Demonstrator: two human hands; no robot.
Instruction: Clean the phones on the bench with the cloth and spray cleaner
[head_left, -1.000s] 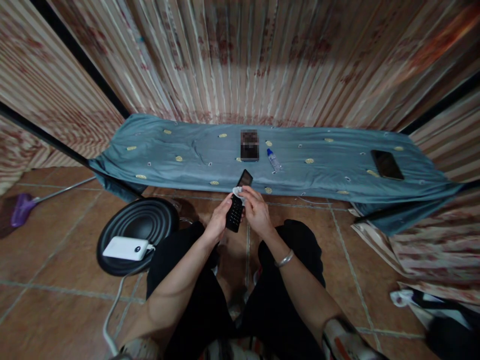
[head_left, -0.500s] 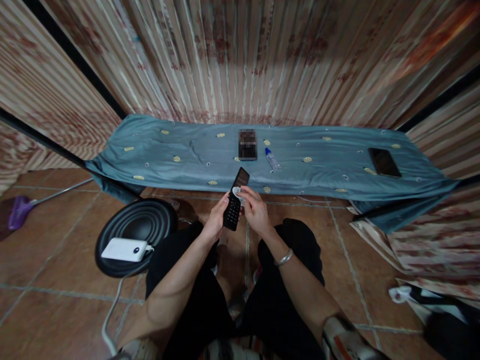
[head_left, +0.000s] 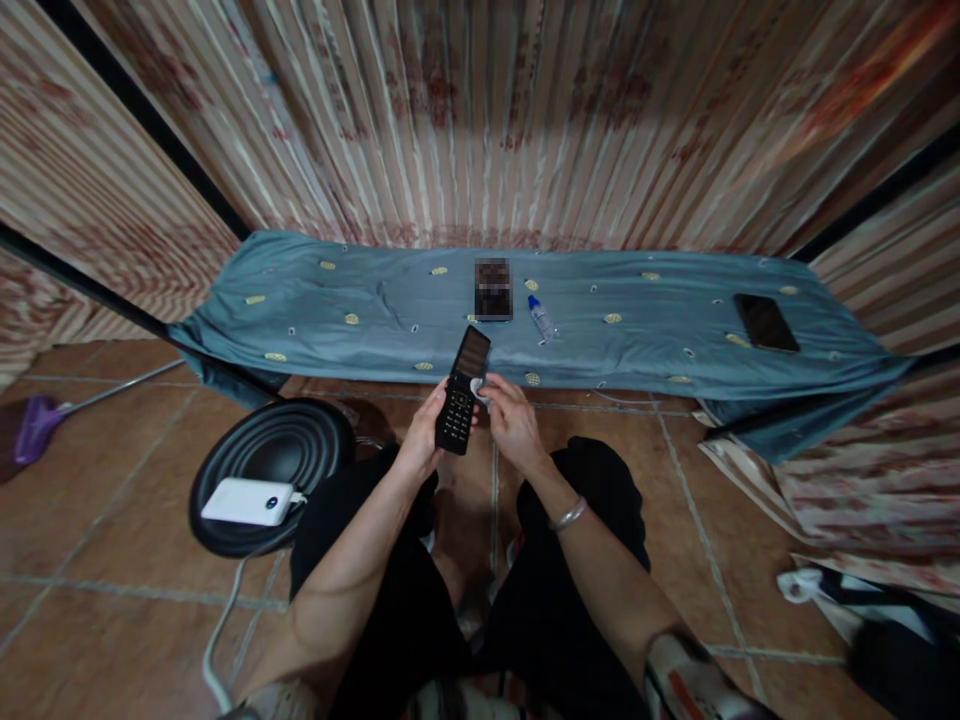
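Note:
A black flip phone (head_left: 455, 418), unfolded, is gripped by my left hand (head_left: 421, 436) with its keypad and screen facing up. My right hand (head_left: 513, 422) pinches a small white wad (head_left: 478, 388), which looks like a tissue or cotton pad, at the phone's right edge near the hinge. Beyond the phone, a small clear bottle with a blue cap (head_left: 541, 318) lies on the blue-green cloth (head_left: 382, 340). A dark, pixelated flat object (head_left: 493, 290) is just left of the bottle.
Far right on the cloth lies a dark phone or tablet (head_left: 766, 322). On the tiled floor at left, a white power bank (head_left: 244, 500) with a cable rests on a round black stool (head_left: 322, 430). A purple broom head (head_left: 36, 428) is farther left. Striped curtains (head_left: 480, 120) hang behind.
My left hand has shifted the phone slightly left and turned its face more upward. The white wad has moved off the upper keypad to the phone's right edge.

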